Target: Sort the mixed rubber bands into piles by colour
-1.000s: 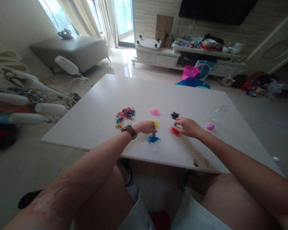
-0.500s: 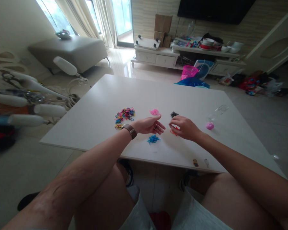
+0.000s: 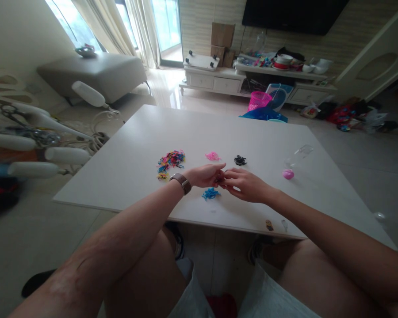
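Note:
My left hand (image 3: 205,175), with a brown-strapped watch (image 3: 181,182) at the wrist, is half curled above the table, holding small dark pieces in its palm. The fingertips of my right hand (image 3: 247,183) are pressed together at that palm; what they pinch is hidden. Just below lies a heap of small blue pieces (image 3: 211,193), like bands or hooks. Beyond my hands sit a pink heap (image 3: 212,156) and a black heap (image 3: 240,160). To the left are a mixed-colour heap (image 3: 171,160) and a small yellow heap (image 3: 162,176).
On the white table (image 3: 119,154), a pink round object (image 3: 288,174) and a clear container (image 3: 300,154) stand to the right. A minion figure (image 3: 269,225) and a small clear item (image 3: 284,225) lie near the front edge. A lamp with white shades (image 3: 68,154) is at left.
My right hand has moved left from beside the black heap to meet my left hand. The left fingers have curled in. Orange pieces seen under the right hand are now hidden from view.

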Demonstrator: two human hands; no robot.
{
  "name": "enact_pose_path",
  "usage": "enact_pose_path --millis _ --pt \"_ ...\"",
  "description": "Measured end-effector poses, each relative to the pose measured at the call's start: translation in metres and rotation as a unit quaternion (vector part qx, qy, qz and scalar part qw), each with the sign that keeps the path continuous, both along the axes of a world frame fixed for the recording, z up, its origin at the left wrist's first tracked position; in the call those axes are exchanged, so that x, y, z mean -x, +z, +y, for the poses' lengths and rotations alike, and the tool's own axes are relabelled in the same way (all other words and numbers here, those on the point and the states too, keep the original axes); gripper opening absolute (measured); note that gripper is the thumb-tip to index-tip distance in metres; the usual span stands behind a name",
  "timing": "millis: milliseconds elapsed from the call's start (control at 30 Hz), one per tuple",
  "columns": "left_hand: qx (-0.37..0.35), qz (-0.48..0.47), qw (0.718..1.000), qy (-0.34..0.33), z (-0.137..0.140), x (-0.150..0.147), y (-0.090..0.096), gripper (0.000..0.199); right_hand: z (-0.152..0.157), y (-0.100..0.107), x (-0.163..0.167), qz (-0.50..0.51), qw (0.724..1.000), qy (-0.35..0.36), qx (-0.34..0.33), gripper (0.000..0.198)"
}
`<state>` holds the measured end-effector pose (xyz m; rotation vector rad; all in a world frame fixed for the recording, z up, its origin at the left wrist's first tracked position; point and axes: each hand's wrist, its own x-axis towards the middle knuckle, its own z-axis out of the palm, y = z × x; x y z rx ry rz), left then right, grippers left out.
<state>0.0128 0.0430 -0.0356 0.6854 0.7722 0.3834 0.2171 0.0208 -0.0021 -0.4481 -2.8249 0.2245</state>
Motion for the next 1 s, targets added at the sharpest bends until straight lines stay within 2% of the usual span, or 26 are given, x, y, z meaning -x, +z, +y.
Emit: enact_pose_path --millis 267,567,833,933,1000 --pt "0.003 0.011 1.000 -0.006 -0.001 -0.002 0.001 0.050 0.002 -0.002 -0.001 0.008 1.000 -0.007 0.003 0.024" --pt "-0.001 0.040 0.997 0.061 0.001 -0.001 0.008 0.030 0.009 -0.001 -0.009 0.021 0.997 -0.071 -0.029 0.018" --pt "-0.028 0.054 0.996 0.071 -0.002 0.000 0.015 0.022 0.014 -0.007 -0.012 0.047 0.995 -0.084 -0.022 0.015" --pt "-0.046 0.064 0.992 0.099 0.002 0.005 0.013 0.020 0.015 -0.005 -0.013 0.063 0.992 -0.100 -0.030 0.017" --pt "-0.049 0.082 0.985 0.141 0.009 0.011 0.011 0.022 0.016 -0.004 -0.015 0.067 0.991 -0.114 -0.037 0.017"
